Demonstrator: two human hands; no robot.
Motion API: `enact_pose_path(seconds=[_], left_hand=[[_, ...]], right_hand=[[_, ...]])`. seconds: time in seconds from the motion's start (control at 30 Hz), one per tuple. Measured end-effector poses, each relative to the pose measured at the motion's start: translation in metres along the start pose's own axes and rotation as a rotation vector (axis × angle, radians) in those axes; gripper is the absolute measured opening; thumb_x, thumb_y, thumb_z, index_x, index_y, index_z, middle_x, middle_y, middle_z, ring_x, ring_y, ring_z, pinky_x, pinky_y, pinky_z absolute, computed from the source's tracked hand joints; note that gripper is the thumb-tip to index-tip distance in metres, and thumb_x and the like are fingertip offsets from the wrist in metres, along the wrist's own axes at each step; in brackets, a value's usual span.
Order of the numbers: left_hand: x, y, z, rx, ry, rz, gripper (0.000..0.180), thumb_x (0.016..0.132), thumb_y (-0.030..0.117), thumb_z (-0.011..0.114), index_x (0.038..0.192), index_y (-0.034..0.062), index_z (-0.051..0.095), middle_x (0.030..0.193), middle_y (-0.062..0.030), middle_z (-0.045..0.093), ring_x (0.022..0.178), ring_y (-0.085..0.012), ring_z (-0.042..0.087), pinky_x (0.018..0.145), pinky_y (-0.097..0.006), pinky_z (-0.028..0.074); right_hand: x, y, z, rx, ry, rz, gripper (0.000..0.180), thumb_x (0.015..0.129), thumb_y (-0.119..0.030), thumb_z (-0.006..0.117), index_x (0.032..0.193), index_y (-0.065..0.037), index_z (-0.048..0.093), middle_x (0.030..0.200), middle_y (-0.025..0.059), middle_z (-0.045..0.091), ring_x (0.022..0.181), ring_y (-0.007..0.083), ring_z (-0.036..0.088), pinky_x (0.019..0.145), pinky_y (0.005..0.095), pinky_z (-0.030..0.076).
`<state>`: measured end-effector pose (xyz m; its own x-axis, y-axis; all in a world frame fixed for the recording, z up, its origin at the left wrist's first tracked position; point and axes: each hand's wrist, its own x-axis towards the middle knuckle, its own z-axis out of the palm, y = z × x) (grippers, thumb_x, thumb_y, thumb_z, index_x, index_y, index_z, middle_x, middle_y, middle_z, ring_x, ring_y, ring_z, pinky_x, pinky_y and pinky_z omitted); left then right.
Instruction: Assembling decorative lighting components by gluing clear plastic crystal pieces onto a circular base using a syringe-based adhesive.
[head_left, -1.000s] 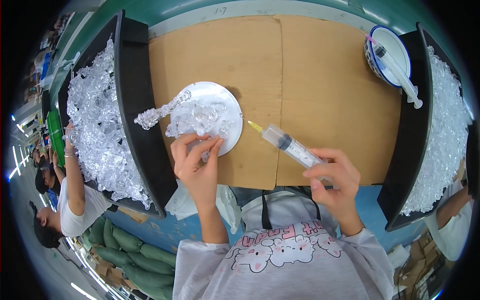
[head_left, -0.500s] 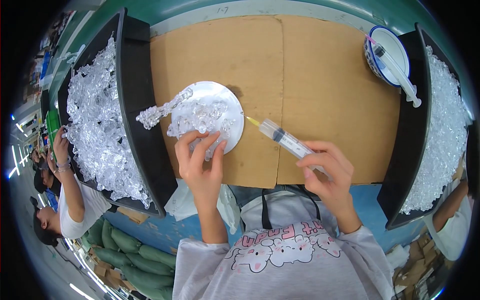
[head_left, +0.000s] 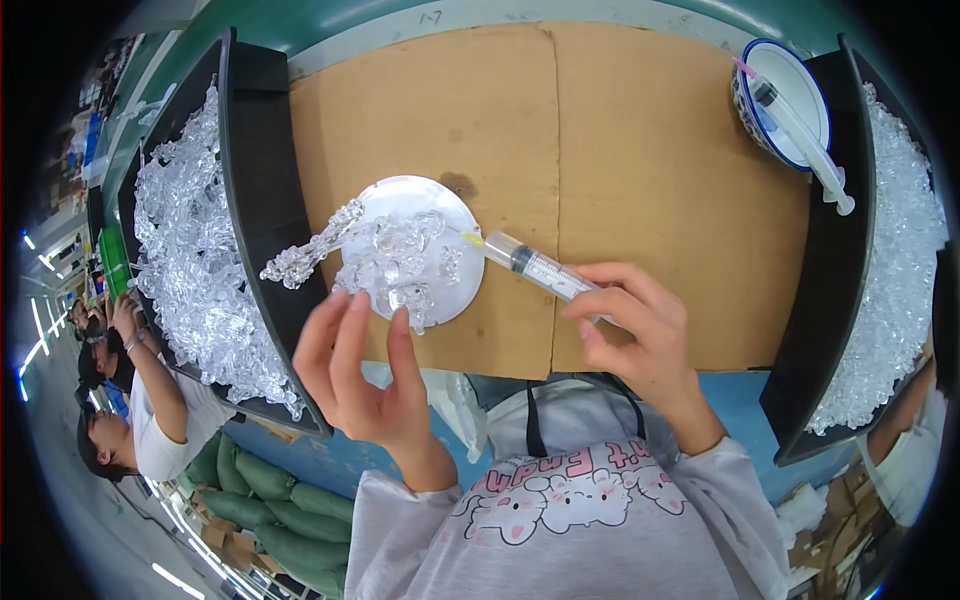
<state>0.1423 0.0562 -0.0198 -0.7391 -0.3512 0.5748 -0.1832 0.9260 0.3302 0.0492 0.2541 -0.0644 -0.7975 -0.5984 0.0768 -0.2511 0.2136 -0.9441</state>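
Observation:
My right hand (head_left: 640, 325) is closed round a clear syringe (head_left: 540, 268) with a yellow needle tip that points left, over the right rim of a white round plate (head_left: 458, 296). Several clear plastic pieces (head_left: 405, 240) lie on the plate. A longer clear, knobbly piece (head_left: 312, 246) rests across the plate's left edge and sticks out past it. My left hand (head_left: 365, 375) is just in front of the plate with fingers apart and nothing visible between them.
Black bins of clear pieces stand on the left (head_left: 262, 190) and right (head_left: 800, 330) of the cardboard-covered table (head_left: 640, 130). At the far right, a blue-and-white bowl (head_left: 808, 90) holds a second syringe (head_left: 800, 130). Another person (head_left: 165, 410) is beyond the left bin.
My left hand has drawn back from the pieces, toward me and left. My right hand has brought the syringe left, so its tip is now over the plate.

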Motion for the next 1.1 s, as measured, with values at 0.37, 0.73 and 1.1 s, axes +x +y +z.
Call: enact_pose_path(seconds=[0.37, 0.73, 1.1], left_hand=[[0.018, -0.009, 0.021, -0.066, -0.054, -0.095, 0.031, 0.065, -0.008, 0.074, 0.093, 0.0034, 0.071, 0.096, -0.0109, 0.066, 0.084, -0.0203, 0.064, 0.069, -0.027, 0.051], [0.019, -0.01, 0.02, -0.05, -0.069, -0.095, 0.031, 0.064, -0.007, 0.075, 0.093, 0.0034, 0.071, 0.095, -0.0102, 0.066, 0.085, -0.02, 0.063, 0.07, -0.027, 0.051], [0.019, -0.008, 0.021, -0.071, -0.062, -0.096, 0.029, 0.066, -0.006, 0.075, 0.093, 0.0031, 0.07, 0.095, -0.01, 0.066, 0.086, -0.0202, 0.063, 0.073, -0.028, 0.052]], right_hand=[[0.001, 0.007, 0.008, -0.014, 0.021, -0.033, 0.021, 0.059, 0.002, 0.066, 0.079, -0.005, 0.066, 0.097, 0.0094, 0.064, 0.076, 0.0197, 0.062, 0.063, 0.0277, 0.05], [0.003, 0.009, 0.012, -0.061, 0.061, -0.097, 0.021, 0.057, 0.001, 0.067, 0.076, -0.007, 0.065, 0.094, 0.0078, 0.064, 0.068, 0.0171, 0.059, 0.055, 0.0264, 0.049], [0.004, 0.008, 0.011, -0.078, 0.061, -0.1, 0.02, 0.057, 0.0, 0.067, 0.075, -0.008, 0.065, 0.094, 0.0072, 0.063, 0.064, 0.0158, 0.057, 0.052, 0.0257, 0.046]])
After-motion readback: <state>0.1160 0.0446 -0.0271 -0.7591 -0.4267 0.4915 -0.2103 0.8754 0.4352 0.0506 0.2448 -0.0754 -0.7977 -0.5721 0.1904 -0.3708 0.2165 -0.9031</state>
